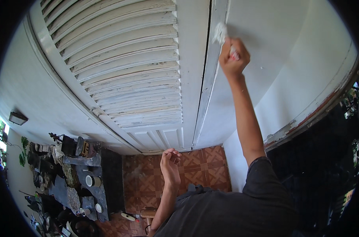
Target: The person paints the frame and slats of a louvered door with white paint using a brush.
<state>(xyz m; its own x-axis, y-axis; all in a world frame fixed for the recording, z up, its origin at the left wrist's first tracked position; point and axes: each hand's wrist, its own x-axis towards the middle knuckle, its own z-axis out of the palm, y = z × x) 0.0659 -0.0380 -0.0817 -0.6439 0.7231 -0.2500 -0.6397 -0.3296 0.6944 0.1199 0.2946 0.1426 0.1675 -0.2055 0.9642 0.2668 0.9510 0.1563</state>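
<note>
Probably cups on grey slab

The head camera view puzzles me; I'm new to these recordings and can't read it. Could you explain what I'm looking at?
There is no machine here, only a person's bare hands. The picture comes from a wide fisheye camera on the head, looking down, so straight edges seem curved. The right hand, on an outstretched arm, grips a whitish item at the white door frame; blur hides whether it is a cloth or brush. The left hand is loosely curled and appears to hold nothing. Beside the frame is a louvred door, with patterned floor tiles below. At lower left, a white container sits among grey slabs.
</note>
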